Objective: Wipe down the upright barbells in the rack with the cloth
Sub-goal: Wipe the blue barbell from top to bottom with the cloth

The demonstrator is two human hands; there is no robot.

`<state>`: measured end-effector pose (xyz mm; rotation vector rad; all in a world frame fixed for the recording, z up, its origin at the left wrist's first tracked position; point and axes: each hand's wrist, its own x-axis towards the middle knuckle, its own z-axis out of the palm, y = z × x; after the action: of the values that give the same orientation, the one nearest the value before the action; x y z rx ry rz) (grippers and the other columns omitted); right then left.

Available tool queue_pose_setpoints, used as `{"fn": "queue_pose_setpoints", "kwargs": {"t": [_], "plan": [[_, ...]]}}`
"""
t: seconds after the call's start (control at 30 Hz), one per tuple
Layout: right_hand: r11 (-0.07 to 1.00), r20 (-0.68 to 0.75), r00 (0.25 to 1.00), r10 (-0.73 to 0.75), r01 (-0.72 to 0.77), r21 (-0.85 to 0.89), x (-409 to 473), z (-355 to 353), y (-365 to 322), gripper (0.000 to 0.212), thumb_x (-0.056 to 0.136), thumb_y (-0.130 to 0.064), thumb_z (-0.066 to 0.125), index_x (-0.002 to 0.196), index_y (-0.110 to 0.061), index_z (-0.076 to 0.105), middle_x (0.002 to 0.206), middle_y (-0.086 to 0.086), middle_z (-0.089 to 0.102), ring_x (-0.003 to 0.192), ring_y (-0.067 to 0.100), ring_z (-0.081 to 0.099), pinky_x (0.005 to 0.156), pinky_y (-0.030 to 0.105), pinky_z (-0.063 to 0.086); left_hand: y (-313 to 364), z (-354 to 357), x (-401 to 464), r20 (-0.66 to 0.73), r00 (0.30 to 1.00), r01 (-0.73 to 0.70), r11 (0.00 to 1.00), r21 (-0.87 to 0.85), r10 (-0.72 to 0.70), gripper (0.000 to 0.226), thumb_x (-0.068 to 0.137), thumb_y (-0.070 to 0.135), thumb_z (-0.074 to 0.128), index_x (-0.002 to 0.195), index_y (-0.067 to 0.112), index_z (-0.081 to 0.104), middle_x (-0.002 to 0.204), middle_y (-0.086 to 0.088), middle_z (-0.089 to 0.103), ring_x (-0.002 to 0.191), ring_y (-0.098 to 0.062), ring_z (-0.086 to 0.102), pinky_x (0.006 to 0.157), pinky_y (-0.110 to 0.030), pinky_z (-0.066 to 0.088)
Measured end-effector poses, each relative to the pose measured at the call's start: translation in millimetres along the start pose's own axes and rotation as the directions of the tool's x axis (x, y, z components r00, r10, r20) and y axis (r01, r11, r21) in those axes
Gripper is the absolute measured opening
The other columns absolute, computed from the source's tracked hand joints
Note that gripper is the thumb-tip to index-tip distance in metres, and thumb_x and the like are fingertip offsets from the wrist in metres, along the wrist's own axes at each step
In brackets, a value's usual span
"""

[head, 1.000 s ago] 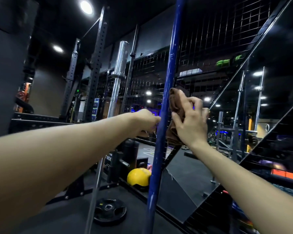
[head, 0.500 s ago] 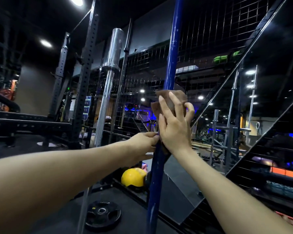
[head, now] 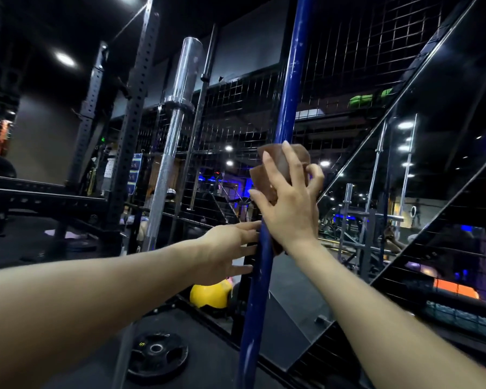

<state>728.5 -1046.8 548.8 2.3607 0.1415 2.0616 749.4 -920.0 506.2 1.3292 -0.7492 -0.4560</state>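
Observation:
A blue upright barbell [head: 288, 88] runs from top centre down to the bottom edge. A brown cloth [head: 278, 161] is wrapped against it at mid height. My right hand [head: 289, 203] holds the cloth on the bar, thumb on the left, fingers spread over the cloth and curling round the right side. Just below, my left hand [head: 227, 248] reaches in from the left with straight fingers touching the bar. A chrome barbell [head: 177, 116] stands upright to the left, with a thin dark bar [head: 205, 80] behind it.
A black wire mesh panel [head: 348, 66] stands behind the bars. Perforated rack posts [head: 132, 130] rise at the left. On the dark floor lie a black weight plate [head: 156, 357] and a yellow ball [head: 211, 296]. A sloped mirrored wall [head: 432, 164] fills the right.
My right hand and the cloth slid from the bar's right side onto its front. My left hand loosened from a curled hold to straight fingers on the bar. The view shifted.

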Motion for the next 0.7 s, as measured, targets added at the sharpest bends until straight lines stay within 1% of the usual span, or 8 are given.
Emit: {"fn": "queue_pose_setpoints", "kwargs": {"t": [0.1, 0.2, 0.27, 0.33, 0.4, 0.53, 0.63, 0.7], "plan": [[0.994, -0.038, 0.998, 0.043, -0.039, 0.097, -33.1, 4.9, -1.5, 0.056, 0.087, -0.027, 0.062, 0.141, -0.027, 0.045, 0.154, -0.001, 0.027, 0.124, 0.033, 0.023, 0.092, 0.042, 0.042, -1.4, -2.0, -2.4, 0.019, 1.0, 0.005, 1.0, 0.01, -0.006, 0.031, 0.095, 0.01, 0.045, 0.102, 0.032, 0.066, 0.104, 0.008, 0.072, 0.109, -0.01, 0.061, 0.104, -0.045, 0.041], [0.999, -0.015, 1.0, -0.014, 0.015, 0.046, -71.3, 1.4, -4.4, 0.048, 0.09, -0.032, 0.047, 0.137, -0.023, 0.051, 0.15, 0.004, 0.032, 0.115, 0.029, 0.026, 0.087, 0.034, 0.037, -2.0, 0.0, -7.3, 0.011, 1.0, 0.005, 1.0, 0.013, -0.005, 0.037, 0.096, 0.008, 0.04, 0.104, 0.031, 0.068, 0.118, 0.008, 0.067, 0.114, -0.009, 0.058, 0.102, -0.044, 0.043], [0.999, -0.005, 1.0, -0.03, 0.03, 0.041, -59.6, -4.2, -3.6, 0.045, 0.091, -0.029, 0.05, 0.135, -0.021, 0.054, 0.148, 0.006, 0.035, 0.114, 0.027, 0.025, 0.089, 0.036, 0.038, -0.9, 1.6, -10.9, -0.002, 1.0, 0.014, 1.0, -0.01, -0.014, 0.042, 0.095, 0.005, 0.037, 0.106, 0.031, 0.067, 0.118, 0.006, 0.067, 0.112, -0.01, 0.059, 0.096, -0.042, 0.047], [0.997, 0.017, 1.0, 0.019, -0.021, 0.069, -23.4, -10.1, -6.4, 0.046, 0.092, -0.02, 0.058, 0.137, -0.022, 0.051, 0.149, 0.004, 0.03, 0.119, 0.03, 0.023, 0.097, 0.04, 0.039, 1.5, 2.3, -13.1, 0.022, 0.999, 0.032, 0.999, 0.007, -0.032, 0.043, 0.095, 0.004, 0.036, 0.115, 0.031, 0.064, 0.119, 0.007, 0.067, 0.115, -0.01, 0.058, 0.094, -0.04, 0.048], [0.997, 0.031, 0.997, 0.066, -0.067, 0.049, 13.8, -14.4, -8.1, 0.049, 0.093, -0.02, 0.058, 0.14, -0.024, 0.047, 0.151, 0.0, 0.025, 0.121, 0.03, 0.022, 0.101, 0.039, 0.038, 3.4, 0.6, -15.1, 0.041, 0.998, 0.045, 0.997, 0.06, -0.048, 0.042, 0.096, 0.007, 0.037, 0.118, 0.033, 0.062, 0.121, 0.011, 0.065, 0.117, -0.006, 0.056, 0.087, -0.035, 0.047], [1.0, -0.04, 0.999, -0.014, 0.014, 0.016, -3.5, -2.9, -1.3, 0.046, 0.091, -0.02, 0.058, 0.137, -0.021, 0.052, 0.145, 0.004, 0.031, 0.114, 0.024, 0.021, 0.093, 0.033, 0.036, 0.7, -4.0, -16.5, 0.043, 0.998, 0.038, 0.994, 0.101, -0.042, 0.044, 0.096, 0.006, 0.035, 0.112, 0.036, 0.064, 0.119, 0.016, 0.064, 0.117, -0.001, 0.053, 0.084, -0.033, 0.044], [0.998, 0.005, 0.998, -0.063, 0.063, 0.003, -65.3, 3.7, -1.1, 0.045, 0.089, -0.026, 0.053, 0.133, -0.022, 0.055, 0.14, 0.002, 0.029, 0.111, 0.028, 0.026, 0.082, 0.039, 0.045, -6.0, -3.0, -20.4, 0.013, 0.999, 0.028, 0.992, 0.124, -0.03, 0.048, 0.093, 0.001, 0.034, 0.097, 0.036, 0.067, 0.115, 0.018, 0.064, 0.117, 0.0, 0.052, 0.087, -0.032, 0.044], [0.998, 0.048, 0.997, -0.056, 0.055, 0.014, -82.5, 0.5, 0.5, 0.047, 0.087, -0.025, 0.059, 0.134, -0.023, 0.055, 0.139, 0.001, 0.028, 0.111, 0.028, 0.027, 0.079, 0.046, 0.051, -10.2, -0.2, -24.5, 0.004, 0.999, 0.032, 0.989, 0.146, -0.033, 0.048, 0.092, 0.001, 0.034, 0.095, 0.037, 0.067, 0.119, 0.016, 0.062, 0.12, -0.001, 0.049, 0.089, -0.033, 0.042]]}}
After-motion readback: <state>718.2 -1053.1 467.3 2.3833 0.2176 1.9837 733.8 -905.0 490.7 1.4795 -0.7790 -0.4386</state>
